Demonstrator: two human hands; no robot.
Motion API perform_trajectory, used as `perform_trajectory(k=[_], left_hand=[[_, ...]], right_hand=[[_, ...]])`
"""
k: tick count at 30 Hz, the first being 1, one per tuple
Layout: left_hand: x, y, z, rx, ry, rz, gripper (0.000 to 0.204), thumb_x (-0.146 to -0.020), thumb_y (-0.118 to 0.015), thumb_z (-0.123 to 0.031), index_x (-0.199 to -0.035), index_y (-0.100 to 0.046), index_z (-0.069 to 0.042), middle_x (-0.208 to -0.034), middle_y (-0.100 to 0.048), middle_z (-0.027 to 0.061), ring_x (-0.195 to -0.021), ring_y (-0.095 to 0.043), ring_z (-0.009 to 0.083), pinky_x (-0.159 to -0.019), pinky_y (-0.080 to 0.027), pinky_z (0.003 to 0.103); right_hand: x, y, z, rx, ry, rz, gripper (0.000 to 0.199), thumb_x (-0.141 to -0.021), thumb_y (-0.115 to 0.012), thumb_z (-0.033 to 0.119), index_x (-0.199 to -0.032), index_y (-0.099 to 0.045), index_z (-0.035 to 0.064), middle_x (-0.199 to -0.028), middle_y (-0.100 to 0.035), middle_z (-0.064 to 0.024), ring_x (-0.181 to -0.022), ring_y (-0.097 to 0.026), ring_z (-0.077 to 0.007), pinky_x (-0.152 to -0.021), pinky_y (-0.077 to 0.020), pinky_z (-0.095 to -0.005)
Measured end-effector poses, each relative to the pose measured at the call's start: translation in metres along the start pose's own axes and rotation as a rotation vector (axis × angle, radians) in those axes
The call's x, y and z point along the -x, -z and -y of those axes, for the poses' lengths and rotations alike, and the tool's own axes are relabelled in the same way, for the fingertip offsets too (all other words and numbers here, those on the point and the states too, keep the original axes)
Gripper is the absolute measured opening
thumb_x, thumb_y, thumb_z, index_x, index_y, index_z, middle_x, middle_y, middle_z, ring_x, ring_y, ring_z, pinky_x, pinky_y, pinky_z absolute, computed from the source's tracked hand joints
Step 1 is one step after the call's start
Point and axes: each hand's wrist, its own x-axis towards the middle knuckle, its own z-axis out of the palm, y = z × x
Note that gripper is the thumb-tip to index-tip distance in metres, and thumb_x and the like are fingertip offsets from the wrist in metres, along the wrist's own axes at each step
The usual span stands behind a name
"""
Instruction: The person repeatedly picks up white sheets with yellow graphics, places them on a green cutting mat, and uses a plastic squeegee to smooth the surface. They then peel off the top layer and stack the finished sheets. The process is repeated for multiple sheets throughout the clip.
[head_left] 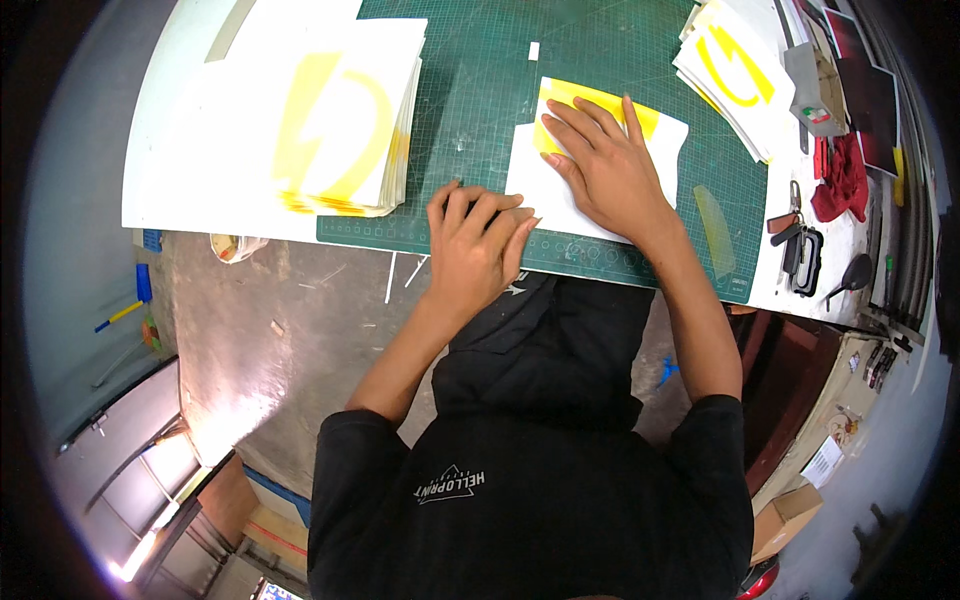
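Observation:
A white paper sheet with a yellow printed area along its far side lies on the green cutting mat; it looks folded or layered. My right hand rests flat on top of it, fingers spread, pressing the paper. At the sheet's near left corner, my left hand has curled fingers, and its thumb and forefinger close on the paper's edge. To the left is a thick stack of white sheets with yellow shapes, and at the far right a smaller stack of yellow-printed sheets.
A small white paper scrap and a clear yellowish curved template lie on the mat. Keys, a carabiner, a red cloth and a grey box line the right side. The table's front edge runs close to my body.

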Motion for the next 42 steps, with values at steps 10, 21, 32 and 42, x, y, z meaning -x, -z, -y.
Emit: perform_trajectory(k=[10,21,32,42], left_hand=[[-0.018,0.01,0.007,0.114,0.074,0.093,0.005,-0.089,-0.081,-0.013,-0.09,-0.077,-0.009,-0.101,-0.075,0.0019,-0.102,-0.062,0.0225,-0.098,-0.038,0.041],[-0.048,0.025,0.02,-0.113,-0.175,0.354,0.052,-0.083,-0.085,-0.035,-0.122,-0.064,-0.008,-0.134,-0.061,0.0104,-0.125,-0.055,0.0307,-0.107,-0.036,0.05],[-0.106,0.018,0.025,-0.283,-0.174,0.773,0.134,-0.06,-0.095,-0.054,-0.164,-0.03,-0.001,-0.174,-0.03,0.0145,-0.162,-0.025,0.033,-0.127,-0.024,0.06],[-0.132,0.008,0.017,-0.426,-0.156,0.897,0.159,-0.046,-0.098,-0.065,-0.167,-0.02,0.003,-0.175,-0.021,0.0237,-0.163,-0.018,0.0381,-0.129,-0.017,0.065]], right_hand=[[0.005,-0.01,-0.002,-0.03,-0.02,-0.056,0.04,-0.104,-0.063,0.03,-0.138,-0.069,0.0095,-0.153,-0.06,-0.0039,-0.144,-0.051,-0.0284,-0.127,-0.0203,-0.0663],[-0.001,-0.004,-0.009,-0.019,-0.007,-0.032,0.046,-0.102,-0.065,0.038,-0.14,-0.068,0.0108,-0.155,-0.057,-0.0059,-0.148,-0.047,-0.0285,-0.125,-0.0161,-0.0725],[-0.01,-0.002,-0.02,-0.045,-0.024,0.036,0.072,-0.096,-0.07,0.041,-0.157,-0.048,0.0077,-0.159,-0.054,-0.0076,-0.152,-0.043,-0.0296,-0.126,-0.0059,-0.0743],[-0.016,0.005,-0.017,-0.093,-0.06,0.062,0.083,-0.095,-0.072,0.04,-0.162,-0.039,0.0049,-0.155,-0.057,-0.0145,-0.149,-0.047,-0.0324,-0.125,-0.0057,-0.075]])
